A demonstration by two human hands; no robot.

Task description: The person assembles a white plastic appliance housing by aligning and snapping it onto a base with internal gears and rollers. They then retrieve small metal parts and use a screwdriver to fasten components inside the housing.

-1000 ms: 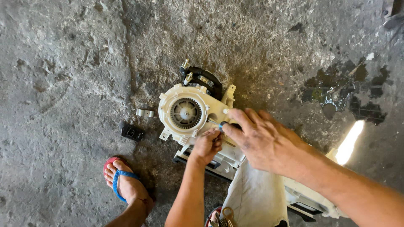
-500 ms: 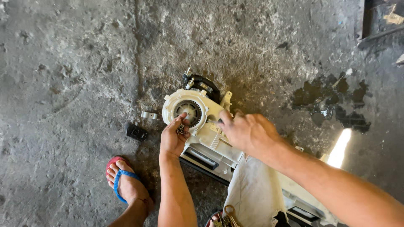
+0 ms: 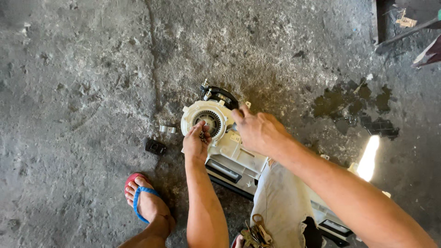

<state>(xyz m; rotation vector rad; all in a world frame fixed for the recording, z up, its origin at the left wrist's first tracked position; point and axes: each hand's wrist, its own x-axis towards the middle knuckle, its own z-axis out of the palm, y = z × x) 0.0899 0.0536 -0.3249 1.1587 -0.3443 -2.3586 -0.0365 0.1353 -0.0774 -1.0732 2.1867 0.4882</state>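
While lying on the stained concrete floor (image 3: 92, 69), off-white plastic blower housing (image 3: 229, 147): long and boxy, round drum at the far end, dirt-marked, running diagonally from that drum toward the lower right, partly under a grey trouser leg (image 3: 280, 206). At the drum's centre, a dark ribbed fan wheel (image 3: 209, 120) inside a circular opening, ringed by a pale flange with small tabs. Behind the drum, a black curved part (image 3: 220, 95) with small metal fittings on top. Along the near side of the box, a dark rectangular slot (image 3: 223, 169). Left hand (image 3: 196, 143) pressed against the lower rim of the drum, fingers curled together around something small and dark at the edge of the fan opening; too small to identify. Right hand (image 3: 258, 131) resting over the housing just right of the drum, fingers bent and closed onto the casing's upper edge, thumb pointing toward the black part; anything pinched beneath, hidden by the knuckles, so cannot tell. Left of the housing, apart from it, a small pale clip (image 3: 167, 129) and a small black block (image 3: 155, 147) on the floor. Nearer, a foot in a red and blue sandal (image 3: 142, 200). At the bottom edge, a bunch of keys (image 3: 255, 235). Farther right, dark wet patches (image 3: 353, 103) on the concrete.
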